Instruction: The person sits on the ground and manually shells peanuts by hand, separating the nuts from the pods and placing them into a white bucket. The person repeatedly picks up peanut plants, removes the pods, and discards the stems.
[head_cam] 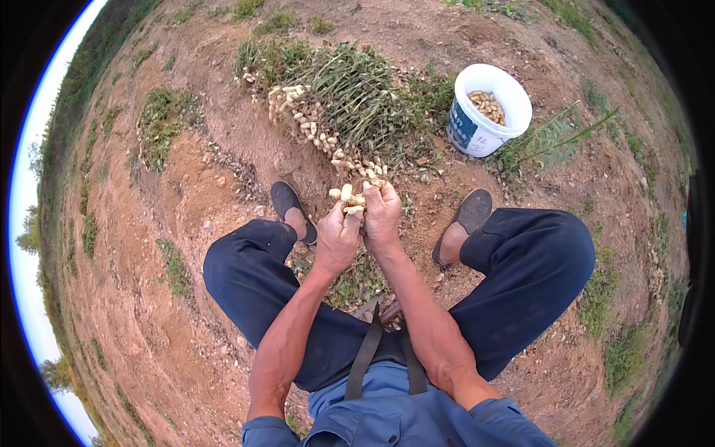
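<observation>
Both hands are close together between my knees, at a small cluster of peanuts in the shell [347,195]. The fingers of my left hand [337,237] are closed around the lower side of the cluster. My right hand [383,215] grips its right side, thumb bent over the pods. Fine roots or stems seem to run among the pods, mostly covered by my fingers. Just beyond my hands lies a heap of pulled peanut plants [357,92], with pale pods [318,131] along its near left edge.
A white plastic bucket [486,139] bearing writing stands to the right of the heap, with loose peanuts [487,106] inside. A leafy weed [553,142] grows beside it. My shoes [287,201] rest on reddish soil [184,212] with tufts of low greenery [162,123].
</observation>
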Available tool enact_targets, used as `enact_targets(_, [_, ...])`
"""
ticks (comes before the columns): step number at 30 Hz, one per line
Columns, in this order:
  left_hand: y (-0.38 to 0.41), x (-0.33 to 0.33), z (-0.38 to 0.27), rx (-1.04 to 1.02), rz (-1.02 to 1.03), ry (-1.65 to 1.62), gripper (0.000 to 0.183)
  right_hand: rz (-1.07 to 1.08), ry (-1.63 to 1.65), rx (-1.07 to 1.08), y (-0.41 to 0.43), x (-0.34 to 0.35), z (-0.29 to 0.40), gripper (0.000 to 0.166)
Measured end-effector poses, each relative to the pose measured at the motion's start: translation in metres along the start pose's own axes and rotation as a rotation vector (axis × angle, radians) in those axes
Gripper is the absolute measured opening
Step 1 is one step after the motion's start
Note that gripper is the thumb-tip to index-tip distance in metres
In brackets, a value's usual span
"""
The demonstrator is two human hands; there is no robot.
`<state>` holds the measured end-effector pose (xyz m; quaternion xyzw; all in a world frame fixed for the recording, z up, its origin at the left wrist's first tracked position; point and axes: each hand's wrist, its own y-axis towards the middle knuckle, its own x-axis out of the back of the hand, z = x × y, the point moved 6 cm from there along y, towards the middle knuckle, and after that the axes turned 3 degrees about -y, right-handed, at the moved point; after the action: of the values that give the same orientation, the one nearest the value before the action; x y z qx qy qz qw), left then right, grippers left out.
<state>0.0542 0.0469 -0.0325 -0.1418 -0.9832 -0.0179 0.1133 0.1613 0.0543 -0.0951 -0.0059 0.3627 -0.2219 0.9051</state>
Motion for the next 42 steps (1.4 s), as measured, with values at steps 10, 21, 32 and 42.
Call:
enact_targets(10, [-0.016, -0.003, -0.006, 0.434, 0.419, -0.815, 0.034, 0.217, 0.582, -0.454, -0.001, 0.002, -0.003, 0.018])
enact_targets(21, [-0.033, -0.02, -0.014, 0.621, 0.639, -1.273, 0.041, 0.438, 0.726, -0.507, -0.011, -0.028, 0.003, 0.041])
enact_targets(32, [-0.043, -0.028, -0.015, 0.683, 0.813, -1.342, 0.055, 0.493, 0.495, -0.425, -0.027, -0.043, 0.025, 0.035])
enact_targets(42, [-0.042, -0.028, -0.008, 0.708, 0.836, -1.312, 0.052, 0.412, 0.52, -0.317, -0.028, -0.046, 0.035, 0.023])
